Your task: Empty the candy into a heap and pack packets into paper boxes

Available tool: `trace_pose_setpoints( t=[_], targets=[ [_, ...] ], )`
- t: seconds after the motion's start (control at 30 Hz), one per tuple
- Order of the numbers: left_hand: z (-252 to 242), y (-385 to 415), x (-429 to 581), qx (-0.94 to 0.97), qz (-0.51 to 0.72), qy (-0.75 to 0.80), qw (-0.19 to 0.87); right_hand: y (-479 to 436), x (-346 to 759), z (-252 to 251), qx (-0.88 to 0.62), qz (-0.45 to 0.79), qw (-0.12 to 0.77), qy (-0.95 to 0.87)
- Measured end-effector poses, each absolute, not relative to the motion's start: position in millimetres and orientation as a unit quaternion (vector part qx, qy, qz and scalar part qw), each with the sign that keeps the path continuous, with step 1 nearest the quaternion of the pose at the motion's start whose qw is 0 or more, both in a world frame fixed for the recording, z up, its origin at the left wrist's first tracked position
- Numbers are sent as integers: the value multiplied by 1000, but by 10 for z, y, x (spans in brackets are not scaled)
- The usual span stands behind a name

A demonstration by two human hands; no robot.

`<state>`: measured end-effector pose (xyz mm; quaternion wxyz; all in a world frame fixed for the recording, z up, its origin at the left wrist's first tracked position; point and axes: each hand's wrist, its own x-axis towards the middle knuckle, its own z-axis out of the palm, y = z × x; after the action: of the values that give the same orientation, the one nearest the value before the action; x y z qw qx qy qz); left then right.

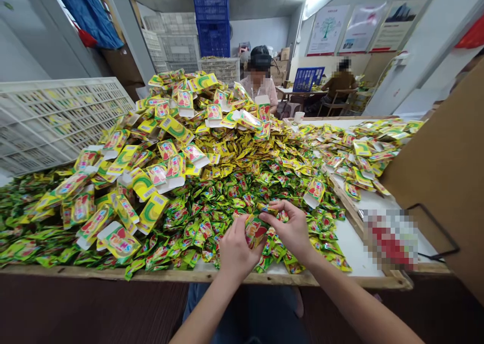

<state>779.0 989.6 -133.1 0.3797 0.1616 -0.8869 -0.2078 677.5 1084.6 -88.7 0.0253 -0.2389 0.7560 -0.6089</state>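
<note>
My left hand (235,248) and my right hand (292,229) meet over the near edge of the table (113,272). Together they grip a small bunch of yellow-green snack sachets (255,229), fingers curled round it. Loose sachets (212,203) of the same kind cover the table right under and around both hands. To the left lie several small yellow-green cartons (120,241) with open white flaps, and a tall heap of such cartons (196,117) rises behind.
A white plastic crate (49,117) leans at the far left. A brown cardboard sheet (449,167) stands at the right. More sachets (363,152) spread at the back right. One person (260,79) sits across the table, another (340,82) farther back. Blue crates (212,16) are stacked behind.
</note>
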Motion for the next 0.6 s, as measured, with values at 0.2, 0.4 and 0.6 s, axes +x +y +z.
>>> trace_pose_setpoints(
  t=[0.2, 0.4, 0.6],
  targets=[
    [-1330, 9867, 7851, 176, -220, -888, 363, 10915, 6861, -912, -324, -540, 72, 773],
    [-1240, 9863, 7867, 171, -235, -896, 335, 11046, 6900, -806, -390, -437, -43, 809],
    [-1169, 9838, 7873, 130, -272, -919, 252, 11017, 6857, -804, -426, -413, 228, 772]
  ],
)
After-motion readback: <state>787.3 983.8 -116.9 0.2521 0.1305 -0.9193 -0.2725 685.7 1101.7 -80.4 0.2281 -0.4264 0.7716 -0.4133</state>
